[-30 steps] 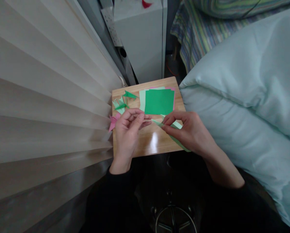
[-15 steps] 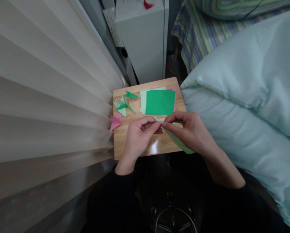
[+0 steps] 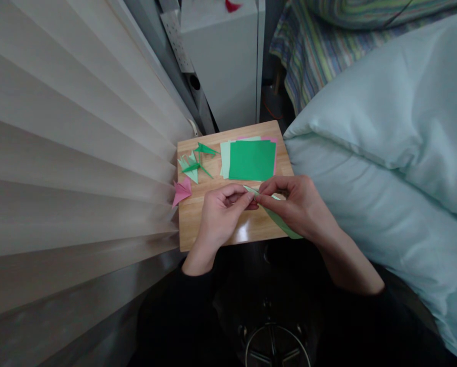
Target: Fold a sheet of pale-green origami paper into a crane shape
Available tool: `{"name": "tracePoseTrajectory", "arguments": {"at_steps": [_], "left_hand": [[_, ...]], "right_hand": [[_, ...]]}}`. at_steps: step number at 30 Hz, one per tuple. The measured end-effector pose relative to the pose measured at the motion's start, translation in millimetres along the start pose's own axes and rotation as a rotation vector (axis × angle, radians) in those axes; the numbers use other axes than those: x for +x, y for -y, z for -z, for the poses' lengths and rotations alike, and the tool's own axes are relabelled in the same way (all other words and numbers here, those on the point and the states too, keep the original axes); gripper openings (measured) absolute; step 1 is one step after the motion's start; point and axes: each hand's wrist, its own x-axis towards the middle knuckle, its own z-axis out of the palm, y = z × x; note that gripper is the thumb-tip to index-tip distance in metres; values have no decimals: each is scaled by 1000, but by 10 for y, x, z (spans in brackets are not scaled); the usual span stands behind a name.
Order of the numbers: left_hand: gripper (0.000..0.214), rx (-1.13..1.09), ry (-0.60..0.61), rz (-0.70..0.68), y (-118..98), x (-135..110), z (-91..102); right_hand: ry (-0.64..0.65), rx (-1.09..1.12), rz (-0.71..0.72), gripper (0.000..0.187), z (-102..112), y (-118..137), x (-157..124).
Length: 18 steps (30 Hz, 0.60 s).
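A folded light green sheet of origami paper (image 3: 278,220) is pinched between my two hands above the front of the small wooden table (image 3: 197,224). My left hand (image 3: 224,209) grips its upper end between thumb and fingers. Close beside it, my right hand (image 3: 293,201) pinches the same paper, which slants down to the right beneath that palm. Part of the paper is hidden by my fingers. Beyond the hands lies a stack of paper sheets with a dark green one (image 3: 252,160) on top and pale green and pink edges showing.
Green folded paper cranes (image 3: 192,167) sit at the table's back left, and a pink folded paper piece (image 3: 182,191) lies at its left edge. A pleated curtain (image 3: 79,178) borders the left, a pale quilt (image 3: 384,142) the right. A white cabinet (image 3: 222,76) stands behind.
My hands stay almost in place, with small finger movements at the pinch. The lower end of the light green paper has shifted slightly up and left.
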Motion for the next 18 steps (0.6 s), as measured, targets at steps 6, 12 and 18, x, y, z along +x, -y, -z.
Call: {"name": "tracePoseTrajectory", "arguments": {"at_steps": [6, 12, 18], "left_hand": [[25, -40, -23, 17, 10, -6, -19], [26, -74, -34, 5, 3, -25, -37], [22, -92, -26, -33, -4, -16, -7]], "right_hand": [[-10, 2, -21, 17, -18, 9, -6], [6, 99, -65, 19, -38, 14, 0], [-6, 280, -93, 35, -54, 10, 28]]}}
